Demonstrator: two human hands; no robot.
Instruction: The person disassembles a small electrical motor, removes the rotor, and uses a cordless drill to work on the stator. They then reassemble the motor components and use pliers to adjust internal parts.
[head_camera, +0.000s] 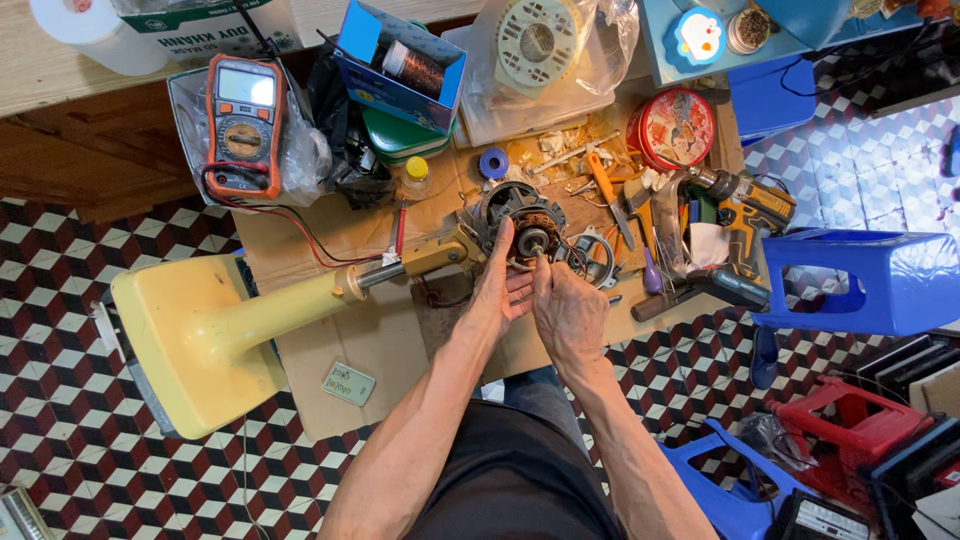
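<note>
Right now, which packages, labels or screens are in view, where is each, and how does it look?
Multimeter: upper left, orange and grey, pale rectangular screen.
Blue cardboard box: top middle, open, a copper wire spool inside.
Round tin: upper right, red, patterned lid.
Small green label plate: on the cardboard beside the yellow fan base, rectangular.

Floor (60, 330) is tiled in a red, black and white cube pattern, with a flattened brown cardboard sheet (375, 345) laid over it as the work surface. Wooden furniture (90, 150) runs along the top left, blue plastic stools (865, 280) stand at right with a red one (850, 425) below. Light is even and bright, no window in view.
</note>
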